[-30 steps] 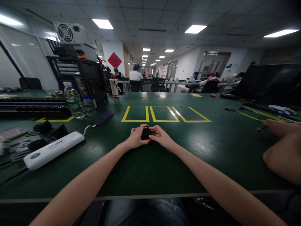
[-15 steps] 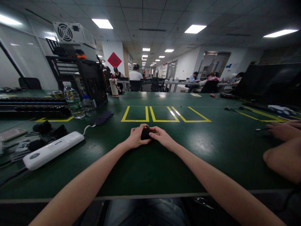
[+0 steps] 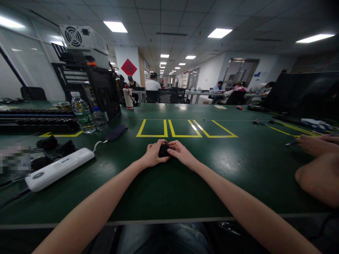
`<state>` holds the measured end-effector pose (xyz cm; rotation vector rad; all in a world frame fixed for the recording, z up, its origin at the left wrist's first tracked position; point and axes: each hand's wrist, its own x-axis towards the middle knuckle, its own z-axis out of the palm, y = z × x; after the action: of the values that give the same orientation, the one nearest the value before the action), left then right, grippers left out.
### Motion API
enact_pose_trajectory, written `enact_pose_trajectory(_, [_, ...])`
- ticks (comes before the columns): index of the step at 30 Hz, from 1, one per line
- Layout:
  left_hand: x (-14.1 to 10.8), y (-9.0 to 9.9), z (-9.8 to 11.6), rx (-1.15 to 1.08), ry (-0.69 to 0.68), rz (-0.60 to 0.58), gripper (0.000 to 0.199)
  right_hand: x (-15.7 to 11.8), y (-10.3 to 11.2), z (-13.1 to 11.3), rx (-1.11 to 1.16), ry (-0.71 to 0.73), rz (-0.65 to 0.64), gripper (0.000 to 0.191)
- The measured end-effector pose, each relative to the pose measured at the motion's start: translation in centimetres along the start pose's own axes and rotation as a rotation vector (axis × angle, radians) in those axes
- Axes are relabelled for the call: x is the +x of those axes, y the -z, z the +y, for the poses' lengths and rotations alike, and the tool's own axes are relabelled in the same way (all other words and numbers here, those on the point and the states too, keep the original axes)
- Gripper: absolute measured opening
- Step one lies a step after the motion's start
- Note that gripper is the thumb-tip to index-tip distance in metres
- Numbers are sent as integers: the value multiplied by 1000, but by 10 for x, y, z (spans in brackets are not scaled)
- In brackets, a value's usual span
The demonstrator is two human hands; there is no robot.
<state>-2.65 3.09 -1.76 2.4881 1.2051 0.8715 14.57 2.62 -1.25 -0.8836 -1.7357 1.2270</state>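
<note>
A small black rounded object (image 3: 163, 151) sits between my two hands, low over the green table (image 3: 169, 190); its exact kind cannot be made out. My left hand (image 3: 153, 153) curls around its left side, with fingers over the top and the thumb along the near edge. From the right, my right hand (image 3: 180, 152) pinches the object's right side with thumb and fingertips. Part of it is hidden behind the fingers. Just beyond both hands lie yellow tape outlines (image 3: 185, 136) on the tabletop.
To the left lie a white power strip (image 3: 60, 169) and black adapters (image 3: 65, 148). Water bottles (image 3: 82, 114) stand beside an open computer case (image 3: 102, 90). At the right edge, another person's hands (image 3: 315, 145) hold a thin item near cables (image 3: 265, 123).
My hands and the black object stay almost in place, with only a slight shift of the right fingers. The other person's hands at the right moved slightly left.
</note>
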Motion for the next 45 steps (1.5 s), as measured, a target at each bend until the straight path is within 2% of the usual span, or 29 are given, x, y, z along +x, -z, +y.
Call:
enact_pose_trajectory(7, [-1, 2, 3, 2, 1, -10, 57, -3, 3, -4, 53, 16, -80, 32])
enact_pose_trajectory(12, [-1, 1, 1, 3, -6, -4, 59, -1, 2, 2, 43, 47, -33, 23])
enact_pose_trajectory(17, [0, 1, 0, 1, -6, -5, 58, 1, 3, 6, 16, -8, -28, 30])
enact_pose_trajectory(23, [-1, 1, 1, 3, -1, -3, 56, -3, 4, -3, 41, 14, -86, 33])
enact_pose_trajectory(28, [-1, 1, 1, -4, 8, -12, 59, -3, 1, -3, 80, 42, -36, 20])
enact_pose_trajectory(35, [-1, 3, 3, -12, 8, -16, 56, 1, 3, 3, 18, -9, -30, 30])
enact_pose_trajectory(39, [-1, 3, 3, -9, -1, -10, 56, -1, 3, 1, 59, 7, -68, 31])
enact_pose_trajectory(45, [0, 1, 2, -3, 21, -8, 59, -2, 0, 1, 69, 40, -26, 23])
